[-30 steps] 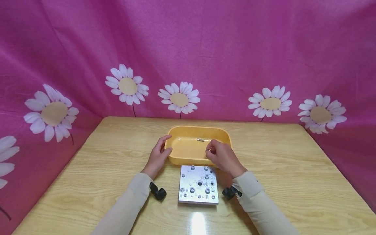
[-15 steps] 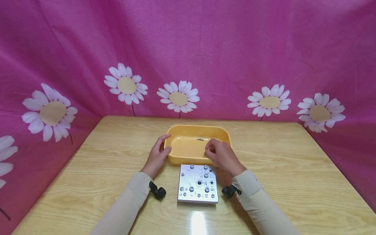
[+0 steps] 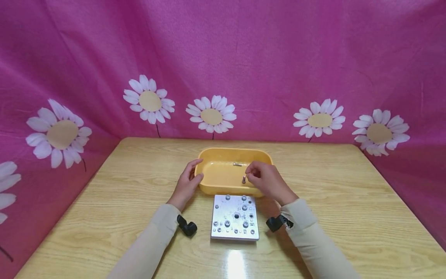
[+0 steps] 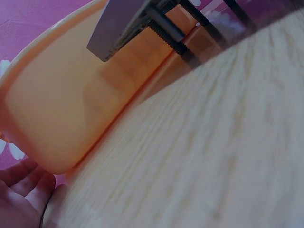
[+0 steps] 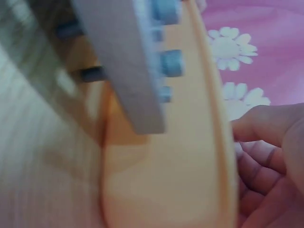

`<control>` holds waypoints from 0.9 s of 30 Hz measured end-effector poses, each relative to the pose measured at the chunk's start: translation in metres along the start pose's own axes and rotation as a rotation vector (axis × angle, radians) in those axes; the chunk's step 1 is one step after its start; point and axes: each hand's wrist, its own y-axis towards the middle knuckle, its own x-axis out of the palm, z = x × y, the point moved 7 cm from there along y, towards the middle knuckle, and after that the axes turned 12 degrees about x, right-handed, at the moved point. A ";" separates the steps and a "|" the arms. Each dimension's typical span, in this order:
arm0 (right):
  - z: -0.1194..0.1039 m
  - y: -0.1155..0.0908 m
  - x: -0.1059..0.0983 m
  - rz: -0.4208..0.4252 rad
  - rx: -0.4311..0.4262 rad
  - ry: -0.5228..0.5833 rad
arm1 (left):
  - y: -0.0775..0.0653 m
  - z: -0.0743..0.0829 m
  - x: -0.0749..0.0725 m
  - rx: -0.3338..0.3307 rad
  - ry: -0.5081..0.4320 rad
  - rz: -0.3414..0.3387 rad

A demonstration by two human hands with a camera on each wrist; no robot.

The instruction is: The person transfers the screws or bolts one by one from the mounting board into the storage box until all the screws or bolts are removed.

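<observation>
Bolt (image 3: 244,179) beside the right hand (image 3: 267,179), at the tray's (image 3: 223,190) near edge

Chief risk: the bolt could topple or roll, since it is slim, has nothing visible bracing it, and sits just by the bent right fingers; whether they touch it or pinch anything, I cannot tell. A nudge might send it against the near wall, where that wall would hamper fingertips. The left hand (image 3: 183,188) grips the tray's left end, thumb toward the near-left corner, fingers toward the far-left one; uneven pressure there could shift the tray and both loose pieces.

Just in front of the tray's near edge, the metal plate (image 3: 226,213) lies between the forearms, its threaded shanks (image 4: 164,35) showing below. A low sleeve could knock it.

The bolt's thicker end seems to face the tray's near edge, its long axis running front to back or upright; the views do not settle which. The second screw (image 3: 237,164) lies by the far wall, long axis roughly along the far edge, right end slightly nearer the person.
</observation>
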 end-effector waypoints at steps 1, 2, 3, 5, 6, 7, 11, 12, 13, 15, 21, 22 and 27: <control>-0.001 -0.001 -0.002 -0.001 0.001 -0.004 | 0.000 0.000 0.000 0.000 0.002 0.002; -0.002 -0.001 -0.004 -0.006 -0.003 -0.009 | 0.000 -0.001 0.000 0.000 0.005 0.005; -0.003 -0.002 -0.006 -0.012 0.000 -0.012 | 0.000 -0.001 0.000 -0.001 0.009 0.010; -0.006 -0.004 -0.009 -0.033 0.003 -0.015 | 0.000 -0.001 0.000 0.002 0.011 0.014; -0.007 -0.005 -0.010 -0.047 0.003 -0.018 | 0.000 -0.001 0.000 0.006 0.008 0.015; -0.009 -0.005 -0.011 -0.060 0.004 -0.022 | 0.000 -0.001 -0.001 0.009 0.006 0.017; -0.015 -0.009 -0.013 -0.130 0.005 -0.044 | 0.000 0.000 0.000 0.016 -0.009 0.010; -0.017 -0.010 -0.012 -0.153 -0.002 -0.055 | -0.001 0.000 0.000 0.014 -0.009 0.009; -0.019 -0.012 -0.012 -0.179 -0.007 -0.063 | -0.001 0.000 0.000 0.011 -0.006 0.008; -0.023 -0.016 -0.009 -0.241 -0.019 -0.080 | -0.001 -0.001 0.000 0.003 -0.001 0.006; -0.039 -0.034 0.003 -0.453 -0.052 -0.162 | 0.000 -0.003 -0.001 -0.010 0.028 0.022; -0.042 -0.038 0.004 -0.480 -0.052 -0.179 | 0.000 -0.003 -0.001 -0.011 0.033 0.025; -0.051 -0.053 0.009 -0.539 -0.019 -0.295 | 0.000 -0.002 -0.001 -0.015 0.045 0.021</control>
